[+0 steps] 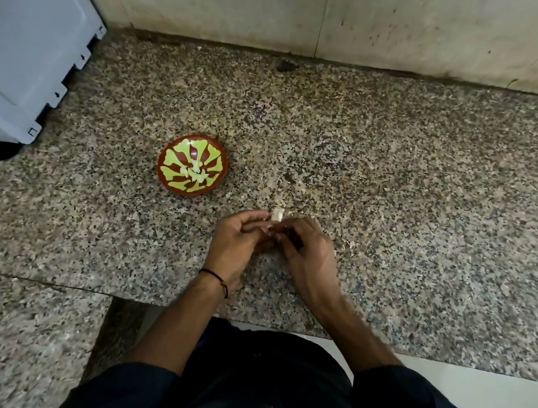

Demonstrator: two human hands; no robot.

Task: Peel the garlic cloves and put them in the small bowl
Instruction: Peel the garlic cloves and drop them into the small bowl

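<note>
A small red bowl (168, 159) with a yellow-green leaf pattern sits on the granite counter, left of centre, with several pale peeled cloves (195, 173) in its middle. Right of it and nearer to me, my left hand (237, 238) and my right hand (306, 250) meet fingertip to fingertip. Both pinch a whitish garlic clove (277, 214) that sticks up between the fingertips. A dark thread band circles my left wrist.
A grey-white appliance (32, 50) stands at the back left corner. A stained tiled wall (340, 19) runs along the back. Bits of garlic skin (285, 198) lie on the speckled counter (423, 183) beyond my hands. The counter edge is just below my wrists.
</note>
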